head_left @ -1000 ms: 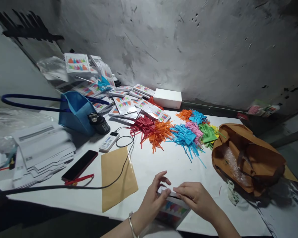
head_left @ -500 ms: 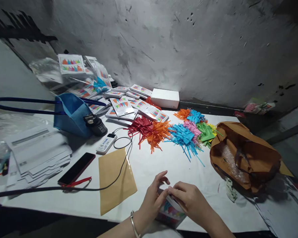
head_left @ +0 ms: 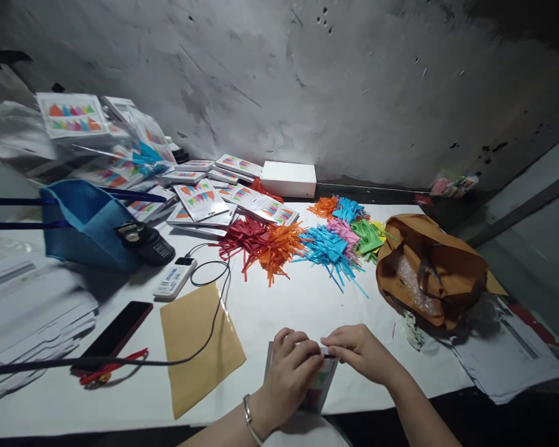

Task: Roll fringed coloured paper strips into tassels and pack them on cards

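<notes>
A flat packet (head_left: pixel 317 394) with a printed picture of coloured tassels stands tilted at the table's front edge. My left hand (head_left: pixel 291 369) lies across its face with bent fingers, gripping it and hiding much of the print. At the packet's upper right corner, my right hand (head_left: pixel 366 355) pinches the top edge between thumb and fingers. Beyond the hands lie bundles of paper tassels: red (head_left: pixel 246 239), orange (head_left: pixel 279 248), blue (head_left: pixel 326 248), pink (head_left: pixel 343 233) and green (head_left: pixel 366 237).
Finished-looking packets (head_left: pixel 200 198) are heaped at the back left near a white box (head_left: pixel 289 179). A blue bag (head_left: pixel 93 230), power bank (head_left: pixel 174 279), phone (head_left: pixel 116 332) and brown envelope (head_left: pixel 200 354) occupy the left. An open brown bag (head_left: pixel 428 273) stands right. A black cable crosses the envelope.
My left hand has turned over and closed across the packet's face. The packet is tilted differently, and my right hand has shifted to its upper right corner. The camera view has swung right.
</notes>
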`<state>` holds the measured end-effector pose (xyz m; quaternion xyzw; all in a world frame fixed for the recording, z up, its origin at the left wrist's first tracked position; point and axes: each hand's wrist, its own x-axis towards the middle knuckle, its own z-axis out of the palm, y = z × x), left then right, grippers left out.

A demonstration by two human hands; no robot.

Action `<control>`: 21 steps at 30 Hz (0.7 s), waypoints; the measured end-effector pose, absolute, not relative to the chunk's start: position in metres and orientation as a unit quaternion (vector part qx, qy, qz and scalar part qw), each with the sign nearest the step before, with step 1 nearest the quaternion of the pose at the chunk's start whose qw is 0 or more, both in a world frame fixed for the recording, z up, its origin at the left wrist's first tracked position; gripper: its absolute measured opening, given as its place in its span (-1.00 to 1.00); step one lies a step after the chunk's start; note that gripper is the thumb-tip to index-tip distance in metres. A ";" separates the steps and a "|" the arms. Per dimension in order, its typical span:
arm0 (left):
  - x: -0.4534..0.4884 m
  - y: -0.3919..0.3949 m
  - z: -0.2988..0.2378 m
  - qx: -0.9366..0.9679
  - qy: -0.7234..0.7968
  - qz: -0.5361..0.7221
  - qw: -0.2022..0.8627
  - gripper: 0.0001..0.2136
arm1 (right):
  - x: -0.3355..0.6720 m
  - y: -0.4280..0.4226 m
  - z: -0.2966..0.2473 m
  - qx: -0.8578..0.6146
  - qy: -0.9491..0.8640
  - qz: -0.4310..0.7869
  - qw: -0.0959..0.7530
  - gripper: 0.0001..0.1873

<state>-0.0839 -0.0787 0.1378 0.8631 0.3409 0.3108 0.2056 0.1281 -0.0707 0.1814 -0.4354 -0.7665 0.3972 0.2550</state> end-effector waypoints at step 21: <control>-0.120 -0.044 0.145 0.801 0.369 0.336 0.331 -0.83 | 0.106 -0.102 0.129 -0.487 -0.710 0.267 0.433 -0.74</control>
